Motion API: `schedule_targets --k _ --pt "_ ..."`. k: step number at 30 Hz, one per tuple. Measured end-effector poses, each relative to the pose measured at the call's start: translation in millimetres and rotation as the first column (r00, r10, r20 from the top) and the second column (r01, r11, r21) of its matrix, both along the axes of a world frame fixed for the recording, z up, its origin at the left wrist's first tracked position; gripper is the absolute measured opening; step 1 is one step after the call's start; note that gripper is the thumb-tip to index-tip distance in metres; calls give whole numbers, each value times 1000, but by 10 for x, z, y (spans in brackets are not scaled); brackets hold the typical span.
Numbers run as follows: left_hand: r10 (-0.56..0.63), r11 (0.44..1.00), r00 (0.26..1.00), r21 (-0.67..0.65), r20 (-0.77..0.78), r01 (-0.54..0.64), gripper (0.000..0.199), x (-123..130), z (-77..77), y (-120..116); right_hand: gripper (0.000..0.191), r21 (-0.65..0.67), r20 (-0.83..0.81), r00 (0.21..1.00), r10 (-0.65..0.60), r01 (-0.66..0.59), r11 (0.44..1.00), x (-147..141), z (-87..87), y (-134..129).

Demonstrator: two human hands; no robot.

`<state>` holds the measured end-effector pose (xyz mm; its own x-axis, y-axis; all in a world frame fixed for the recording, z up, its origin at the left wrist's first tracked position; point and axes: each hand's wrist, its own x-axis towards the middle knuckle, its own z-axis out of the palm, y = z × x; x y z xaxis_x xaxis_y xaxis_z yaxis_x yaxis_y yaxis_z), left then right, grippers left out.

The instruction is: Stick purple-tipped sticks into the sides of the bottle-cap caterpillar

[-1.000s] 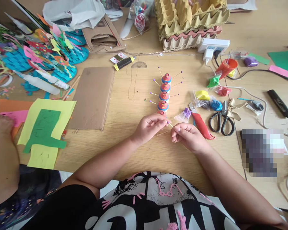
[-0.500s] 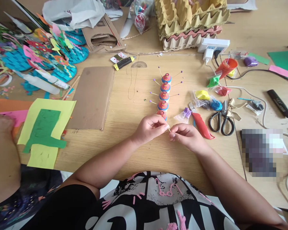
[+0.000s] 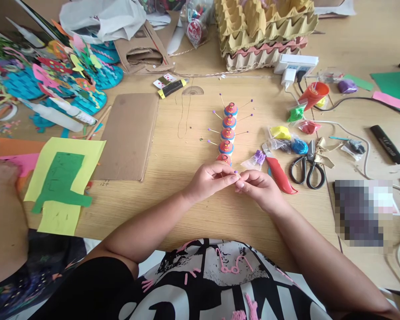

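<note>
My left hand [image 3: 210, 178] and my right hand [image 3: 259, 187] meet just below the near end of a row of small red and blue figures [image 3: 227, 133]. Between my pinched fingertips is a thin stick with a small purple ball [image 3: 235, 172] at its end; both hands are closed on it. The farther figures have similar purple-tipped sticks poking out at their sides. The nearest figure [image 3: 224, 159] is partly hidden behind my left hand.
Right of my hands lie a red-handled knife [image 3: 282, 174], black scissors [image 3: 308, 166] and bagged clay [image 3: 280, 132]. On the left are cardboard [image 3: 128, 135], yellow paper [image 3: 95, 155] and another person's arm [image 3: 5, 222]. Egg trays [image 3: 266, 33] stand at the back.
My fingertips have come closer together around the stick. Its purple ball now shows above them, where before only the pale stick showed.
</note>
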<state>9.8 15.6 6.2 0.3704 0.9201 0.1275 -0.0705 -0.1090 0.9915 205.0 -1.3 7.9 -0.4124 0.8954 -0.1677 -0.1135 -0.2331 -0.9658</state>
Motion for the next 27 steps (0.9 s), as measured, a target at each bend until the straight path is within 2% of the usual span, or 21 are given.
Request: schedule_targets --k 7,10,14,17,21,27 --pt "-37 998 996 38 -76 40 25 -13 25 0 29 16 4 1000 0 0 1000 -3 15 5" --pt "-30 999 998 28 -55 32 25 -4 10 -6 28 7 -14 1000 -11 11 1000 5 13 12" --pt "-15 1000 1000 17 -17 16 25 6 -3 -14 29 -36 -98 983 -153 150 988 8 10 24" --pt "25 992 998 127 -63 -17 23 19 15 -17 35 -108 -148 960 -239 225 968 -4 7 37" --pt "88 954 988 298 -125 -47 21 44 38 -23 38 -128 -149 957 -249 231 965 -30 -8 36" --pt "161 927 970 366 -184 -84 12 39 15 -30 37 -103 -129 960 -250 238 966 -50 -39 34"
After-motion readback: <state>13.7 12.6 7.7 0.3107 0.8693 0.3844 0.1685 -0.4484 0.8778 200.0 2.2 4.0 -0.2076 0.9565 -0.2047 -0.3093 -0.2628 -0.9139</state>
